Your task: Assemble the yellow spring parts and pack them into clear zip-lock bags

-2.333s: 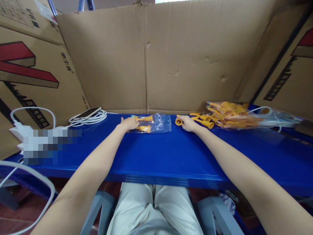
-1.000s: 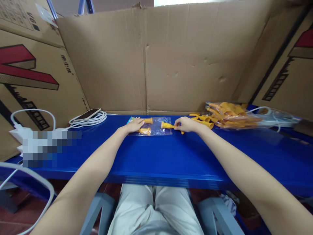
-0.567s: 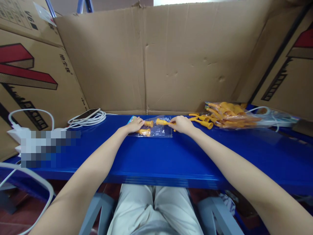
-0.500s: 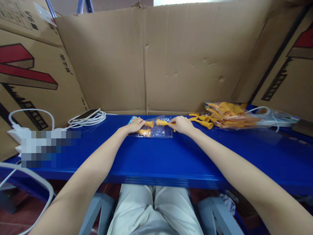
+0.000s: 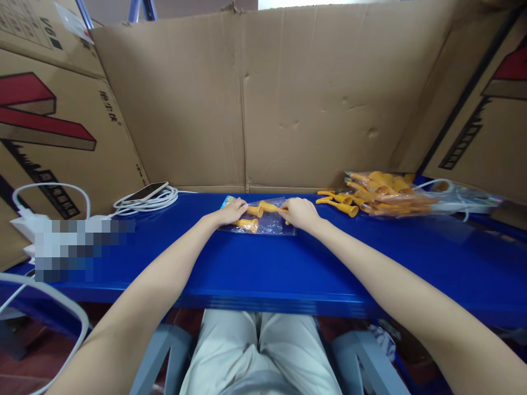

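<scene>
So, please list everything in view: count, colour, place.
Table: 1, blue, centre
Flat bag: 1, clear, centre
Bagged pieces: 2, yellow, in flat bag
Held piece: 1, yellow, at flat bag
Loose pieces: at least 2, yellow, right
Full bag: 1, clear, yellow-filled, right
Phone: 1, dark, left
Cables: several, white, both sides
Pixelated object: unclear, whitish, left
Cardboard: several, brown, around
Bars: several, blue, top left
Chair arms: 2, grey, bottom
Floor: 1, reddish, bottom
Trousers: 1 pair, pale, bottom
Left hand: 1, bare, on flat bag
Right hand: 1, bare, around held piece
</scene>
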A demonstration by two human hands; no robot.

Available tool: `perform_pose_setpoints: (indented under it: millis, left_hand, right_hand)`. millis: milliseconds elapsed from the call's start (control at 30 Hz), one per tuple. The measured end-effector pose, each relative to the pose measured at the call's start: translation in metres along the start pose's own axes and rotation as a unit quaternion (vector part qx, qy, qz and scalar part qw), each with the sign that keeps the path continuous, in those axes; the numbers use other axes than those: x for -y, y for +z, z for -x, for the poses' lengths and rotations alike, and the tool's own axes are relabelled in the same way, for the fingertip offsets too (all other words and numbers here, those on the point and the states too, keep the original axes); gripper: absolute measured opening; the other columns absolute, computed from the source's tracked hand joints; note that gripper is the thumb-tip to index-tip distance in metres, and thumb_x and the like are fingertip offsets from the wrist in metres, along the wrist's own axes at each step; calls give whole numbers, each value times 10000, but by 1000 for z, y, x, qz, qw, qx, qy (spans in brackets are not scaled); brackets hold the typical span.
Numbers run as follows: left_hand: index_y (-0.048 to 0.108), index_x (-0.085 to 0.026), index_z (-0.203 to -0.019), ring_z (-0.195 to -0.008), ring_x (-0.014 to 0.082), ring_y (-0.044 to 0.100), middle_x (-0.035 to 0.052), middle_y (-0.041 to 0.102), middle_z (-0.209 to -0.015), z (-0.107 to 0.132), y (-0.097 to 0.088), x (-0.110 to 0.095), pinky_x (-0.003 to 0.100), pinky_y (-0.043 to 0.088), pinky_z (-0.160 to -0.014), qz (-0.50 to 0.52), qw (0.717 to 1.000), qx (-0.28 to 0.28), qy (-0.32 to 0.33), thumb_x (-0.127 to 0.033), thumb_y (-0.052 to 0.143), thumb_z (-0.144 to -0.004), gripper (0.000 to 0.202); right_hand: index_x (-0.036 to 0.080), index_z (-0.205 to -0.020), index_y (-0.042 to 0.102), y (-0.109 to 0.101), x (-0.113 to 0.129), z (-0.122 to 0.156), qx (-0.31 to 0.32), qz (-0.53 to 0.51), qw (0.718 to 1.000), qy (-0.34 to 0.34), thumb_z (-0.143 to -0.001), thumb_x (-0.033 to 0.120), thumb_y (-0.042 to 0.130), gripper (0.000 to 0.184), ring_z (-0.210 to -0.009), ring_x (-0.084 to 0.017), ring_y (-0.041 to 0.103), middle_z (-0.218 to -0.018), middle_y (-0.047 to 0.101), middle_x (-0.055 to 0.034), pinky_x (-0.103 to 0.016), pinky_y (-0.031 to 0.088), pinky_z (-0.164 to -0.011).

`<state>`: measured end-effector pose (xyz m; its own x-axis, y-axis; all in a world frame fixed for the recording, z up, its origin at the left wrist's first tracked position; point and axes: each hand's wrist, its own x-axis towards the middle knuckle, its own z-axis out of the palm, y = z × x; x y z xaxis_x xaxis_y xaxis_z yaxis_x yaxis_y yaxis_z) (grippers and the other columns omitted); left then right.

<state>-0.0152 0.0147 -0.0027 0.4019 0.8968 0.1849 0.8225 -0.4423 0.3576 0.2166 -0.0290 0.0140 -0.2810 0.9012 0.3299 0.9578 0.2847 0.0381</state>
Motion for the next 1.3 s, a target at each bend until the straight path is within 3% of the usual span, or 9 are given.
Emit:
perform_pose_setpoints:
  millis: [133,300,400,467,633,767,967,1167,1300]
  left_hand:
    - [242,-111,-1407,-1357,195,277,130,301,-1478,4,-1,-9,324,218,-1094,49,997,-3,-59,-436,198,-890,612]
    - [219,-112,-1421,-1369,202,250,121,262,-1494,3,2,-11,311,196,-1101,78,993,-42,-81,-465,209,-890,638]
    - [229,-124,-1416,-1354,217,286,124,292,-1480,-2,6,-6,333,221,-1092,85,989,-73,-96,-488,218,-891,639]
    - [245,-132,-1408,-1355,221,284,124,315,-1469,-4,7,-3,343,234,-1085,88,987,-86,-103,-496,223,-893,631]
    - [264,-136,-1399,-1343,215,311,122,339,-1457,-5,7,-1,329,243,-1082,94,985,-98,-105,-488,231,-899,613]
    - [284,-134,-1391,-1338,210,322,109,336,-1462,-5,6,-5,327,242,-1086,76,989,-85,-98,-454,220,-908,583]
    - [314,-56,-1374,-1359,172,275,142,323,-1463,-9,8,-5,269,203,-1096,52,992,-89,-75,-393,212,-917,577]
    - [368,-46,-1354,-1363,166,261,139,319,-1461,-9,7,-6,281,184,-1110,18,993,-90,-75,-353,222,-916,554]
    - [400,-96,-1356,-1342,172,310,95,363,-1442,-5,2,-10,293,204,-1110,-23,993,-87,-71,-289,298,-888,516]
  right_hand:
    - [196,-968,702,5,3,-2,-4,-37,999,-1,-859,277,491,251,-922,-232,638,-992,683,-87,-313,476,-775]
    - [144,-1028,670,27,-4,-14,-46,-187,980,-43,-821,176,549,242,-944,-187,615,-1112,601,-110,-305,479,-861]
    - [138,-1081,633,43,-8,-21,-62,-318,944,-65,-757,144,626,324,-785,-125,630,-1188,523,-128,-286,526,-794]
    - [135,-1082,618,49,-8,-24,-58,-396,915,-41,-735,156,660,349,-749,-115,637,-1216,491,-143,-281,547,-747]
    - [118,-1048,592,46,-3,-23,-12,-530,847,49,-779,160,627,275,-913,-168,653,-1139,605,-139,-303,533,-816]
    - [136,-1102,573,41,-2,-21,34,-575,817,42,-779,71,583,330,-1084,-186,597,-1193,611,-129,-342,482,-928]
    - [140,-1273,479,52,-8,-25,83,-548,830,-55,-746,53,590,546,-1255,-207,448,-1409,411,-140,-349,390,-1031]
    - [145,-1238,530,55,-13,-25,0,-381,913,-148,-736,181,645,516,-1265,-244,436,-1340,493,-142,-418,326,-1067]
    - [160,-1085,622,49,-16,-23,-25,-304,932,-198,-758,215,620,332,-1214,-236,480,-1220,590,-115,-425,340,-1040]
